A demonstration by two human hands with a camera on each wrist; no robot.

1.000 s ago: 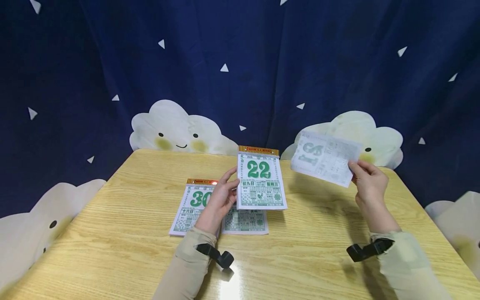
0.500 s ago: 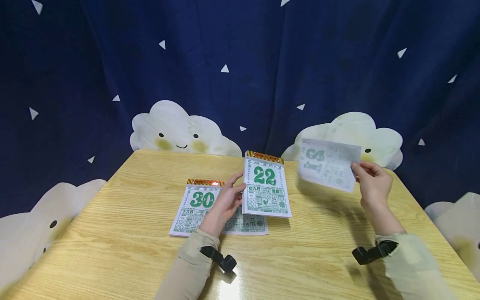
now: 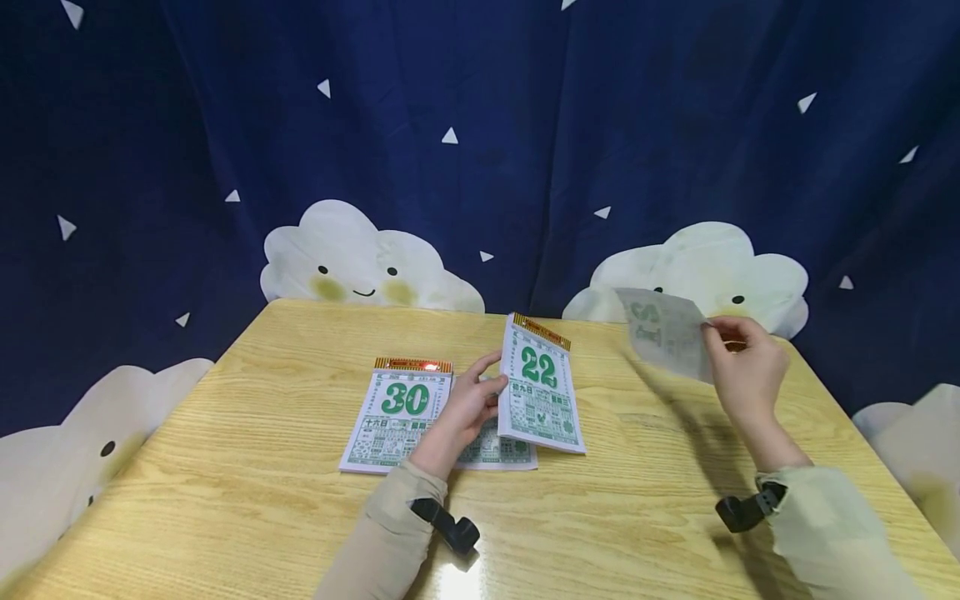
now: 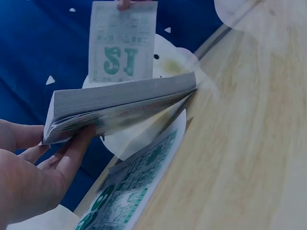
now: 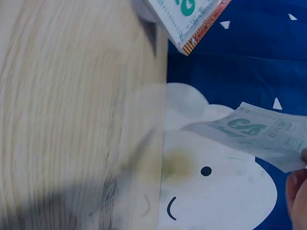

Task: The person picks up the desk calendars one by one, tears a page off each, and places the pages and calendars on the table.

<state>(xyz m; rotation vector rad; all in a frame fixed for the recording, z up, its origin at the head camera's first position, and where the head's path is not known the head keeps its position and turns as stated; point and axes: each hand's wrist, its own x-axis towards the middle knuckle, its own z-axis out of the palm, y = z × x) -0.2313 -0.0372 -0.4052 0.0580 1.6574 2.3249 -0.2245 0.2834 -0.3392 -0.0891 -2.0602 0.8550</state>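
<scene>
My left hand (image 3: pixel 468 408) grips the left edge of a thick tear-off calendar (image 3: pixel 542 387) whose top page reads 22. The pad is tilted and raised off the table, its page stack visible edge-on in the left wrist view. Between thumb and fingers, my right hand (image 3: pixel 746 367) pinches one thin loose calendar page (image 3: pixel 663 333), held up in the air at the right. Its print, a 21, shows through reversed. A second calendar (image 3: pixel 397 417) reading 30 lies flat at the left. Partly hidden beneath my left hand and the raised pad lies another calendar (image 3: pixel 495 450).
The wooden table (image 3: pixel 247 500) extends to both sides and toward the front. Behind it hangs a dark blue curtain (image 3: pixel 420 192) with white triangles and cloud shapes. A black strap mount sits on each wrist.
The calendar in my left hand has shifted right and slightly down, and it is turned more. The page in my right hand has moved a little right and curled.
</scene>
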